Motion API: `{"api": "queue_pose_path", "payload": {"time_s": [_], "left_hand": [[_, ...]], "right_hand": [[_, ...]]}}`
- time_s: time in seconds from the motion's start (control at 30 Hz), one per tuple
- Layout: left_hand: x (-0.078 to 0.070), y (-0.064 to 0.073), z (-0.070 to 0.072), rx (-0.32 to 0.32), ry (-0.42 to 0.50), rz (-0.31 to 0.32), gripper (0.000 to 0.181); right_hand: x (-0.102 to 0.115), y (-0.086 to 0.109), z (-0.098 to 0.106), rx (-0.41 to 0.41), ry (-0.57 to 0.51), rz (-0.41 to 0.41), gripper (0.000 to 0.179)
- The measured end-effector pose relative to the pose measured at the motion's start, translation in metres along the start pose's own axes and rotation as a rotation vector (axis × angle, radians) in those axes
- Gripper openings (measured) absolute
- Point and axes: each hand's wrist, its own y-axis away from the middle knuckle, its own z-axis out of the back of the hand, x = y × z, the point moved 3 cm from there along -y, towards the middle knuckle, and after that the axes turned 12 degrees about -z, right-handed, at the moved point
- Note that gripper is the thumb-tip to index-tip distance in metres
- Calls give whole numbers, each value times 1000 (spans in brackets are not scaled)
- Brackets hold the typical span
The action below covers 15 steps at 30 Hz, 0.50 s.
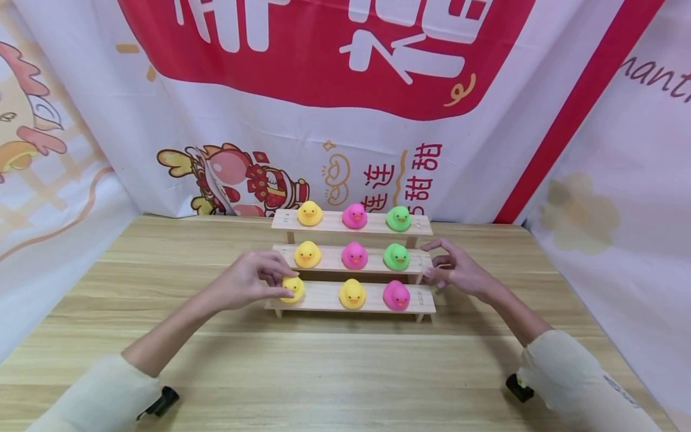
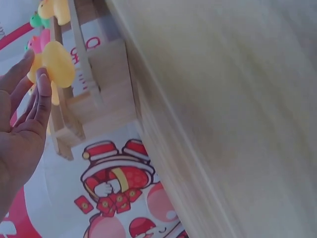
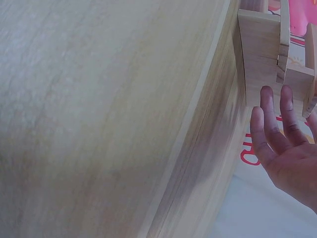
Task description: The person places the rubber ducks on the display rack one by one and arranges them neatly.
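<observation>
A three-tier wooden display rack [image 1: 318,306] stands on the table with toy ducks along every step. At the left end of the bottom step, my left hand [image 1: 261,277] pinches a yellow duck [image 1: 293,289] between thumb and fingers; the left wrist view shows the same yellow duck [image 2: 60,64] at the fingertips. Beside it on that step sit another yellow duck [image 1: 352,294] and a pink duck [image 1: 396,296]. My right hand [image 1: 456,271] is at the rack's right end, by the middle step. Its fingers extend toward the rack's wooden side [image 3: 261,54] in the right wrist view.
Yellow, pink and green ducks fill the middle step, among them a green duck [image 1: 396,257]; the top step has the same three colours. Behind the rack hangs a printed cloth [image 1: 259,120], and other cloths flank the wooden table [image 1: 324,372].
</observation>
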Motion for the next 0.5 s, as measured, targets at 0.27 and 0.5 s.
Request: {"api": "queue_pose_path", "payload": {"time_s": [0.27, 0.5], "left_hand": [[-2, -5, -16, -22, 3, -11, 26], [-1, -7, -27, -40, 24, -16, 27]], "right_hand": [[1, 0, 0, 6, 2, 14, 49], [1, 0, 0, 4, -1, 21, 49]]}}
